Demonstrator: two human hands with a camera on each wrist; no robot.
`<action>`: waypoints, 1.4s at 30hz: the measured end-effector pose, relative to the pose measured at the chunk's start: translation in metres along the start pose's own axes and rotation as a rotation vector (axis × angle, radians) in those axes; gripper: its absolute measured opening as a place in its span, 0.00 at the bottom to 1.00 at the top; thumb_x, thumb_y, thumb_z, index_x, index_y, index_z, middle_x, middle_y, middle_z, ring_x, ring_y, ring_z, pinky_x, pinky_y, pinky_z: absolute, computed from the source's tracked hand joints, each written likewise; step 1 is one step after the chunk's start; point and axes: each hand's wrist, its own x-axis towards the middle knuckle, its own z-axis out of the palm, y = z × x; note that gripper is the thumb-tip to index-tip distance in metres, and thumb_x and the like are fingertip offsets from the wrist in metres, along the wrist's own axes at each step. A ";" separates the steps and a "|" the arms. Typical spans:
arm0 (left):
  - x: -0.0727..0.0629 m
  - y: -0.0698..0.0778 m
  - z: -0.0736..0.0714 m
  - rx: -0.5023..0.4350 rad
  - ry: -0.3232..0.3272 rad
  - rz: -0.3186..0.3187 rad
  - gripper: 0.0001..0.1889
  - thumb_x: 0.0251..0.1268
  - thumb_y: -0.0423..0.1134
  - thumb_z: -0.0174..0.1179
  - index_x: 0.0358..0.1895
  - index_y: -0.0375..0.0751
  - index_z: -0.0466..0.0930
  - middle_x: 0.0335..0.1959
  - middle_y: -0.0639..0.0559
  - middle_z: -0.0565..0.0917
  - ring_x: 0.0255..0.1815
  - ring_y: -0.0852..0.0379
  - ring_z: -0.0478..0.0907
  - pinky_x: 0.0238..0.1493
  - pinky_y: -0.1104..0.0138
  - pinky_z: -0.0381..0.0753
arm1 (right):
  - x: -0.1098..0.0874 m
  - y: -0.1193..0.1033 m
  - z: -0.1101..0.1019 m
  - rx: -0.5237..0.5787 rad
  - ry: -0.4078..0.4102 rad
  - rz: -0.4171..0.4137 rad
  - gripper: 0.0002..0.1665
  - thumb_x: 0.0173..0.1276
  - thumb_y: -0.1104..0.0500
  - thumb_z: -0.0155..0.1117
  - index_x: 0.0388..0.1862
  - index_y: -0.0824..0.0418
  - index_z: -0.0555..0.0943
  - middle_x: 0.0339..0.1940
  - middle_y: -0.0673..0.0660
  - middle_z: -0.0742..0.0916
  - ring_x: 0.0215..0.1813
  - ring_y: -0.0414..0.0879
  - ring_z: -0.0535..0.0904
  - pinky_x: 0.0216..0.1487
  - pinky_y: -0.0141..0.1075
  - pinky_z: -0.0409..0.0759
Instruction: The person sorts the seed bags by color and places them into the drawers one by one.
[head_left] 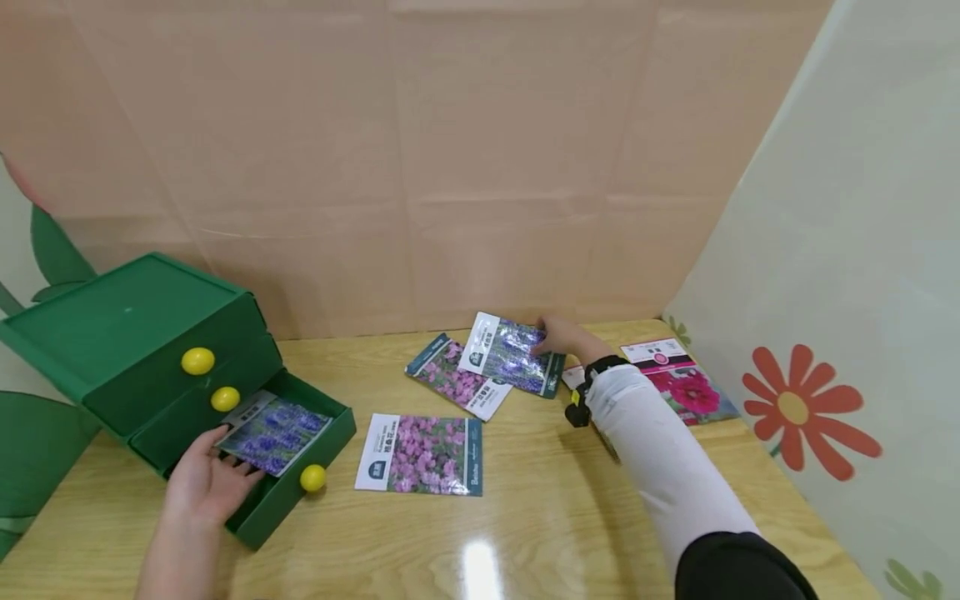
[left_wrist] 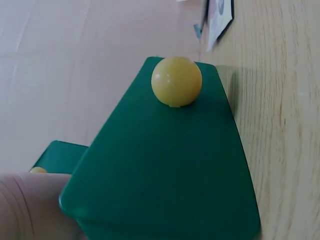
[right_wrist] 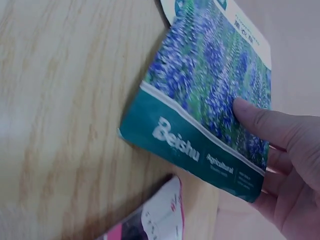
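Note:
My right hand [head_left: 564,337] pinches a purple lavender seed packet [right_wrist: 210,85], with the thumb on its printed face and the other fingers behind. In the head view, this packet overlaps a pink-flowered seed packet [head_left: 450,375] on the table. My left hand [head_left: 208,485] reaches palm-up into the pulled-out lower drawer [head_left: 288,500] of a green box. Its thumb lies at the near corner of another purple-flowered seed packet [head_left: 277,433], and its fingers are under that packet's edge. In the left wrist view, the drawer front [left_wrist: 160,160] hides most of that hand.
The green drawer box [head_left: 142,308] has yellow ball knobs [head_left: 197,361]. A second pink-flowered packet [head_left: 420,454] lies mid-table. Right of it, a magenta-flowered packet [head_left: 693,396] lies partly behind my right sleeve. A papered wall stands behind, and a flower-printed panel [head_left: 847,292] on the right.

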 end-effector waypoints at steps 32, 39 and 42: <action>-0.026 -0.031 0.048 0.093 0.000 0.155 0.45 0.82 0.50 0.40 0.72 0.64 0.05 0.77 0.67 0.14 0.78 0.63 0.14 0.79 0.68 0.27 | -0.040 -0.034 -0.056 0.194 0.109 0.033 0.18 0.72 0.63 0.65 0.54 0.74 0.75 0.54 0.74 0.83 0.58 0.66 0.80 0.54 0.51 0.81; -0.033 -0.047 0.059 0.270 -0.015 0.255 0.42 0.83 0.49 0.42 0.79 0.58 0.16 0.82 0.63 0.28 0.83 0.64 0.32 0.80 0.69 0.39 | -0.061 -0.058 -0.045 0.326 0.202 0.158 0.32 0.74 0.58 0.65 0.71 0.72 0.69 0.67 0.75 0.76 0.70 0.67 0.71 0.67 0.57 0.74; -0.036 -0.055 0.065 0.352 0.004 0.299 0.43 0.81 0.49 0.46 0.81 0.58 0.21 0.83 0.63 0.34 0.83 0.64 0.39 0.80 0.69 0.44 | -0.072 -0.069 -0.035 0.412 0.243 0.196 0.32 0.73 0.57 0.65 0.72 0.69 0.70 0.67 0.74 0.76 0.71 0.66 0.71 0.67 0.57 0.74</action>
